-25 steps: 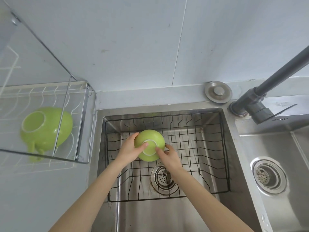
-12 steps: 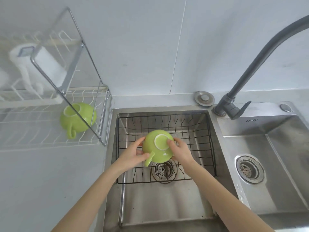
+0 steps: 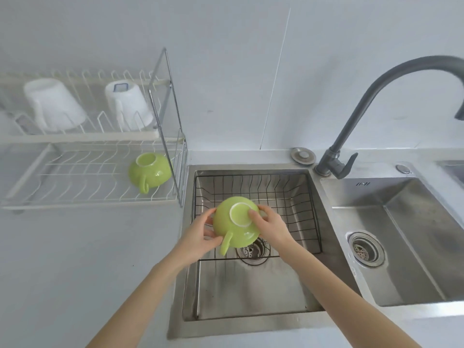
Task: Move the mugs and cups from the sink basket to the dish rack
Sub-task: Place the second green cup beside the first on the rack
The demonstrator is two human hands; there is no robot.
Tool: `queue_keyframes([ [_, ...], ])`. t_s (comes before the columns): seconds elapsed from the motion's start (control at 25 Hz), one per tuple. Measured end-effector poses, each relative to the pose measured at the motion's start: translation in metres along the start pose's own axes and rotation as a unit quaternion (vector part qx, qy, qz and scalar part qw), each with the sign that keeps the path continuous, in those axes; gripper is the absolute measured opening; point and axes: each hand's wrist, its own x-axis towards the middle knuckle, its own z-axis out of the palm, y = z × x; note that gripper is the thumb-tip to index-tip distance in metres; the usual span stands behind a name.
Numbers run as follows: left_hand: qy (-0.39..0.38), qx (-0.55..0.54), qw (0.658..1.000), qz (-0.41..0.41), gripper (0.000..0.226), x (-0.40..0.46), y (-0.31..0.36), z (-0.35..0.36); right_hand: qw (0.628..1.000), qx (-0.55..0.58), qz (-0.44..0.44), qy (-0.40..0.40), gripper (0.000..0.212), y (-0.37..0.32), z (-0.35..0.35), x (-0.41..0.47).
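Observation:
A green cup (image 3: 232, 228) is held upside down above the black wire sink basket (image 3: 296, 197), its base ring up and its handle pointing toward me. My left hand (image 3: 200, 237) grips its left side and my right hand (image 3: 270, 227) grips its right side and base. The basket holds nothing else that I can see. In the white dish rack (image 3: 75, 177) on the left counter, a second green cup (image 3: 150, 170) lies upside down on the lower tier. Two white cups (image 3: 54, 104) (image 3: 129, 104) stand inverted on the upper tier.
The left steel sink basin (image 3: 251, 292) has a drain under the basket. A dark grey faucet (image 3: 371, 96) arches over the right basin (image 3: 401, 234). A metal frame post (image 3: 170, 126) of the rack stands at its right end beside the sink.
The green cup has risen out of the basket and turned so its handle faces me. My view has pulled back and up, bringing the rack's upper tier with white cups into sight.

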Motion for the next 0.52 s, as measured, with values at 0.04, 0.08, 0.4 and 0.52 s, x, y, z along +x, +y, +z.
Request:
queue_keyframes([
  [0.04,0.008,0.004,1.0,0.002,0.069,-0.007,-0.003,-0.003,1.0,-0.006,-0.009,-0.005,0.048,-0.001,0.006,-0.006],
  [0.08,0.016,0.004,1.0,0.001,0.07,-0.015,-0.007,-0.008,1.0,-0.016,-0.018,-0.012,0.049,-0.003,0.013,-0.013],
  [0.4,0.078,-0.012,0.997,-0.008,0.07,-0.064,-0.046,-0.058,0.992,-0.085,-0.082,-0.044,0.07,-0.029,0.081,-0.048],
  [0.52,0.096,-0.01,0.995,-0.005,0.067,-0.075,-0.06,-0.08,0.989,-0.093,-0.099,-0.066,0.077,-0.043,0.107,-0.056],
])
